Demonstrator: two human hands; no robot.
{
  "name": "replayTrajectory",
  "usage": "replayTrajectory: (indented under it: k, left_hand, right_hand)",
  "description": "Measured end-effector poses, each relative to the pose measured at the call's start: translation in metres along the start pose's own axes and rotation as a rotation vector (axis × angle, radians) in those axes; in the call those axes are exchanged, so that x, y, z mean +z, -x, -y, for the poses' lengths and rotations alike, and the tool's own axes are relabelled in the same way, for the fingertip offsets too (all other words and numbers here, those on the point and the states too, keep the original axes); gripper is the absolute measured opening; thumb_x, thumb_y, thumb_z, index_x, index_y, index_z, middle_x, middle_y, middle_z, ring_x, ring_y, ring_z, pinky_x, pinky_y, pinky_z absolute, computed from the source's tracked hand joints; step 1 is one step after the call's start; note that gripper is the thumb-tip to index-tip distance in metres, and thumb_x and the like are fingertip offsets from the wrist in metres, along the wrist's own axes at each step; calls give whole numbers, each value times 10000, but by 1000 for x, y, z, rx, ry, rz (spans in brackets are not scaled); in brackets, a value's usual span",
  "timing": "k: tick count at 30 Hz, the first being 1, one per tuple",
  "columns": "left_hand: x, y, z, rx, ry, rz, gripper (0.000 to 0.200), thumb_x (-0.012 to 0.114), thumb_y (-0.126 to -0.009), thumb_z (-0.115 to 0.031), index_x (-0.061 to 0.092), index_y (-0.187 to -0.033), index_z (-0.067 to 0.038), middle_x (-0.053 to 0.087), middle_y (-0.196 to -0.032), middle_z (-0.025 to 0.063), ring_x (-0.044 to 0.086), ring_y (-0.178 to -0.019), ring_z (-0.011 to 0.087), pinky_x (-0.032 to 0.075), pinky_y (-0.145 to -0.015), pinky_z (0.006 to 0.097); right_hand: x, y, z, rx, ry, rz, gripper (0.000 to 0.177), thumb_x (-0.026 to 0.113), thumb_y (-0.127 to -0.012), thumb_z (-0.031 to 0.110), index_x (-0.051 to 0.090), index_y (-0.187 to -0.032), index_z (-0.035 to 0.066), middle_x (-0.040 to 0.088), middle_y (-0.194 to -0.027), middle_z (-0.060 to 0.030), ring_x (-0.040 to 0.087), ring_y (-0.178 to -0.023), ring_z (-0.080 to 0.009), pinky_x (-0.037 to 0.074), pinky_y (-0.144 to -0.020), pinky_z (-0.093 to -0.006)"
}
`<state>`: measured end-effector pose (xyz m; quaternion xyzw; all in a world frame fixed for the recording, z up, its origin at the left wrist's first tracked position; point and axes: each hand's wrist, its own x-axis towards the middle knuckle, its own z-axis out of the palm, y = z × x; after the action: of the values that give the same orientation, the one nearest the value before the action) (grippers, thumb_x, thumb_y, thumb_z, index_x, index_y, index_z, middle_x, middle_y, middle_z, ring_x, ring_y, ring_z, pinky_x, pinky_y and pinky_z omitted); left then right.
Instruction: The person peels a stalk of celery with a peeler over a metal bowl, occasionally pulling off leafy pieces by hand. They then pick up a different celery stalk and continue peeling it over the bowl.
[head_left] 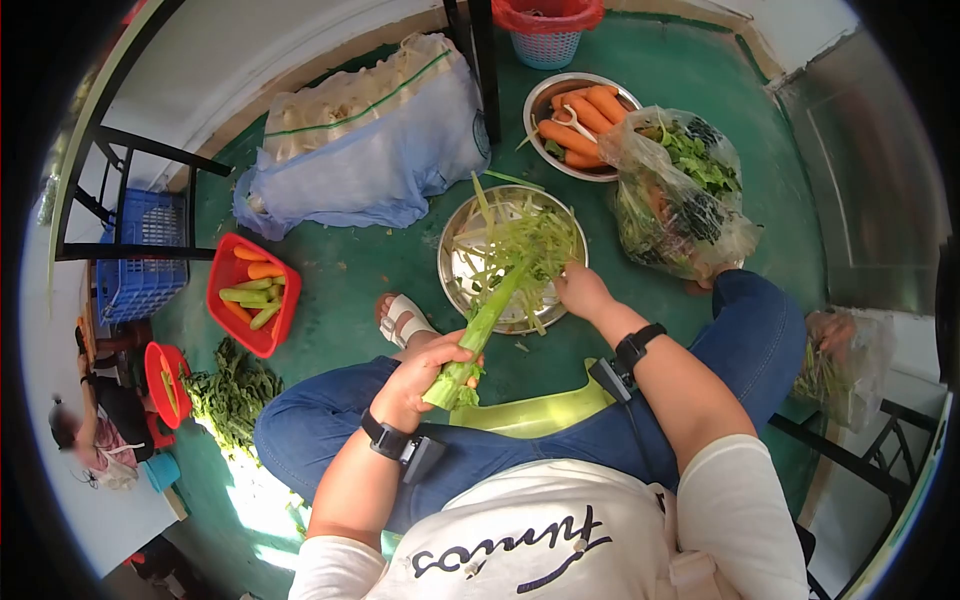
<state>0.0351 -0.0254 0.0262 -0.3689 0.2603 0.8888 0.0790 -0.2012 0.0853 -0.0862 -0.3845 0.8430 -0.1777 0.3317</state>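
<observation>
My left hand [425, 372] grips the thick base of a green celery bunch [490, 315], which slants up over a round steel bowl [450, 270] on the green floor. My right hand [580, 290] pinches the leafy stalks at the bunch's top, right above the bowl's near right rim. Pale green stalks and trimmings lie inside the bowl. Both wrists wear black bands. I sit with my knees in blue jeans around the bowl, one sandalled foot [400, 318] beside it.
A steel dish of carrots [580, 125] and a clear bag of leafy greens [680, 195] lie beyond the bowl. A red basket of carrots and cucumbers [252, 293], loose greens [232, 392], a large white sack [370, 135] and a blue crate [140, 250] sit left. Another person [90, 435] crouches far left.
</observation>
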Motion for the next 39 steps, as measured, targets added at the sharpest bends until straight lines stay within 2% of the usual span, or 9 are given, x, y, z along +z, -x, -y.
replayTrajectory:
  k: [1,3,5,13,22,25,31,33,39]
  left_hand:
    - [-2,-1,0,3,-1,-4,334,505,-740,-93,443,-1048,20,525,-838,86,537,-600,146,472,-551,235]
    - [-3,-3,-1,-7,-12,103,321,487,-747,-92,412,-1050,-20,500,-850,83,532,-601,151,470,-542,248]
    - [3,4,-2,1,1,126,344,489,-741,-92,405,-1065,-14,495,-846,88,524,-591,154,463,-533,249]
    - [9,18,-6,-22,211,183,438,480,-728,-104,370,-1141,-8,474,-838,113,506,-569,179,444,-509,256]
    - [8,18,-8,-64,290,204,458,451,-744,-106,360,-1180,3,483,-842,117,512,-579,184,446,-508,240]
    - [5,18,-13,3,204,212,450,450,-764,-111,356,-1189,1,489,-844,110,518,-598,175,450,-521,234]
    - [1,-2,-5,101,1,6,427,490,-789,-81,359,-1190,-13,515,-826,102,533,-631,150,465,-550,234]
    - [4,-9,-2,129,-39,-39,433,513,-783,-57,361,-1186,-14,523,-822,99,536,-629,142,470,-554,237]
    - [4,-25,15,50,-209,-103,327,613,-723,-25,487,-1024,-13,538,-731,38,530,-594,116,447,-517,236]
  right_hand:
    - [-3,7,11,-4,-2,0,246,492,-766,183,521,-856,-44,565,-820,-253,552,-781,-384,438,-710,-434]
    - [-9,20,30,-278,17,-10,220,493,-775,153,437,-861,-41,539,-732,-259,528,-734,-407,421,-652,-460]
    - [-1,19,28,-316,-27,-47,203,490,-774,129,397,-870,-24,530,-701,-249,523,-717,-410,411,-634,-475]
    - [3,-10,-19,60,-18,45,261,510,-782,183,473,-893,-50,561,-801,-262,545,-797,-388,431,-700,-440]
    - [7,-13,-38,173,127,348,333,513,-766,225,541,-951,-51,554,-963,-245,533,-905,-368,424,-787,-397]
    - [1,-9,-33,235,75,265,325,521,-756,223,550,-933,-48,561,-941,-243,535,-903,-362,426,-788,-393]
    - [-10,16,12,30,8,48,252,528,-755,206,513,-858,-23,570,-812,-236,547,-796,-385,437,-696,-434]
    - [-14,32,34,-232,-14,-29,186,516,-758,148,460,-833,-13,553,-752,-233,536,-760,-395,428,-658,-446]
    - [-4,56,65,-663,3,12,145,510,-711,55,420,-807,-3,516,-761,-221,514,-720,-395,423,-627,-442]
